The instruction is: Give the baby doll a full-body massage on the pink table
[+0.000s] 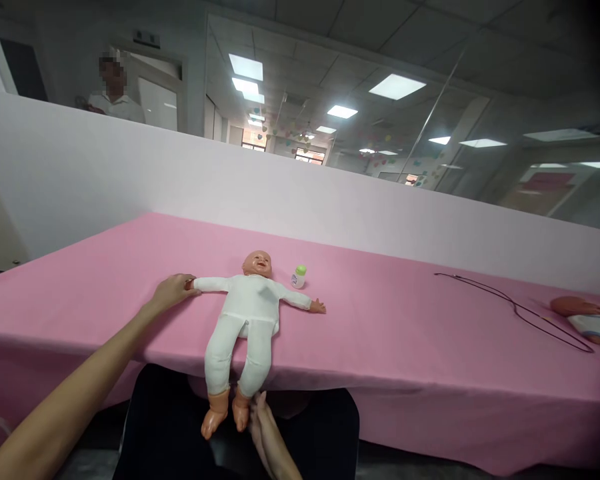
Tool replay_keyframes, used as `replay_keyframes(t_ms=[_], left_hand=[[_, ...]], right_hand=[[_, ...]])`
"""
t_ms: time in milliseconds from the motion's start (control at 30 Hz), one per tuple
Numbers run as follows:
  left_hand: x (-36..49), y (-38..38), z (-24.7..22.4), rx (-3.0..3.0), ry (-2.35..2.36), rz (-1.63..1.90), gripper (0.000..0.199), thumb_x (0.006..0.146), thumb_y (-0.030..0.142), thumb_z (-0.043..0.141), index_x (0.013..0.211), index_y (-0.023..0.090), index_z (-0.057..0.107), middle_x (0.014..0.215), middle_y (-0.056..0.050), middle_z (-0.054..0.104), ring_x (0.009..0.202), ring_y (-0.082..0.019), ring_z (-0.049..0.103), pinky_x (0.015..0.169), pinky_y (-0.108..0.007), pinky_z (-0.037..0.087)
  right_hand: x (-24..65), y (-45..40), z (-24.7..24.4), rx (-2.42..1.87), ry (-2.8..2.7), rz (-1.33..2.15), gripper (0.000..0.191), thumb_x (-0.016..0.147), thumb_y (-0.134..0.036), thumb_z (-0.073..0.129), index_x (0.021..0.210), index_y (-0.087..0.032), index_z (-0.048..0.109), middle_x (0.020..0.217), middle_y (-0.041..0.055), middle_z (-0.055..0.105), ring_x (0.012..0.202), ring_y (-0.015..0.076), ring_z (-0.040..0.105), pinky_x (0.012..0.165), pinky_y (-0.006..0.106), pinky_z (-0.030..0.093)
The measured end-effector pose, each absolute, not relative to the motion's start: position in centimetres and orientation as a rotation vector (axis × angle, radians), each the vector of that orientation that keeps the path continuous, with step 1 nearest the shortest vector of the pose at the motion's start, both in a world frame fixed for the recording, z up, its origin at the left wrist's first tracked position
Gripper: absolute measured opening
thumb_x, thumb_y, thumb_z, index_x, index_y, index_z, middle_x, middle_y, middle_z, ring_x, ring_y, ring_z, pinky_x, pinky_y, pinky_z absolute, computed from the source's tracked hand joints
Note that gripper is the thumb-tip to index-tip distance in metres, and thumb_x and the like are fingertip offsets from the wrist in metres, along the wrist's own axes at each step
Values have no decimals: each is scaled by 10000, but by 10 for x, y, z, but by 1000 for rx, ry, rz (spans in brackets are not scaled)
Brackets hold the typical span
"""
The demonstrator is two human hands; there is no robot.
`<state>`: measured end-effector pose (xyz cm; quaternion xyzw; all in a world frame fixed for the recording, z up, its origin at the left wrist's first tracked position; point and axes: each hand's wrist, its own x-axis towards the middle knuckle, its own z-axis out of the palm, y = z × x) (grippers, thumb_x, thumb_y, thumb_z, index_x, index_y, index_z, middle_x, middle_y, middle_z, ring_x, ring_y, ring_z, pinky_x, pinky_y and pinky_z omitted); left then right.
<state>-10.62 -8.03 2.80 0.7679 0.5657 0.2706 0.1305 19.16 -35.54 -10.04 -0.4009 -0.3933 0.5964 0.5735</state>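
A baby doll [250, 297] in a white top and white trousers lies face up on the pink cloth. Its arms are spread, and its bare feet hang over the near edge. My left hand [173, 292] is closed round the doll's hand on the left side of the view. Low in front of me, my right hand [261, 427] is beside the doll's foot [241, 408] on the right, thumb raised; its fingers are blurred and partly hidden, so I cannot tell its grip. A small bottle [299, 277] with a green cap stands by the doll's head.
The pink-covered table [380, 320] runs along a low white wall [330, 200] with glass above. A thin dark cord [515, 308] lies looped on the right, near a second doll [580, 308] cut off by the frame edge. Beyond the glass stands a person [117, 103] in white.
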Motion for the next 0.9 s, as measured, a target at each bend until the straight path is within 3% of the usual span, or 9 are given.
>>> replay_keyframes(t_ms=[100,233,300,400,467,533,700,800,900], left_hand=[[-110,-72,29,1942,1435,1002,530,661,487,861,1072,163,772,1014,-122,781,903,-289,681,702,-299,432],[-100,-69,34,1379,1253,1281,679,514,432,955,1066,108,729,894,-96,751,790,-234,667,681,-314,496],[-85,-73,37,1217,1220,1420,633,519,450,971,989,115,712,841,-64,722,772,-200,644,690,-307,507],[-54,-81,40,1084,1073,1536,521,591,499,953,861,140,689,803,-36,686,787,-180,631,732,-313,528],[-34,-83,44,993,992,1606,494,596,498,950,839,148,699,817,-30,684,814,-184,639,782,-333,540],[-16,-83,50,977,1002,1670,459,591,478,946,829,150,730,810,-23,688,817,-190,642,817,-350,537],[15,-91,61,1475,986,1681,291,703,414,868,848,169,808,855,-47,743,840,-220,670,794,-333,514],[27,-101,55,1754,940,1575,254,762,410,836,906,201,840,896,-53,756,836,-220,679,724,-307,497],[33,-106,44,1898,983,1489,224,799,394,807,941,227,853,857,-40,754,780,-204,664,688,-301,470]], right_hand=[[185,-368,-108,-860,-705,1503,731,747,-839,731,1237,-297,732,1167,108,773,1200,342,701,1026,495,521],[208,-393,-102,-874,-585,1367,633,749,-654,867,1236,-287,697,997,82,748,862,272,740,654,358,568],[223,-399,-95,-919,-556,1180,612,776,-587,877,1287,-318,677,1073,86,737,829,234,710,592,308,545],[238,-394,-77,-950,-591,910,662,737,-588,903,1309,-338,683,1364,125,671,925,247,698,633,317,591],[244,-383,-60,-917,-674,787,656,708,-587,922,1264,-312,710,1554,157,544,947,262,706,623,335,612],[247,-369,-39,-853,-795,727,572,712,-566,926,1164,-266,744,1590,196,505,851,246,727,576,348,616],[243,-324,29,-871,-1009,629,388,740,-413,936,1027,-206,776,1197,159,776,714,232,761,550,323,626],[227,-288,61,-943,-1010,701,441,776,-482,888,1057,-167,763,1089,147,800,514,178,703,432,287,573],[210,-253,71,-987,-937,750,541,726,-560,895,1026,-134,752,996,133,802,499,184,707,430,279,572]])
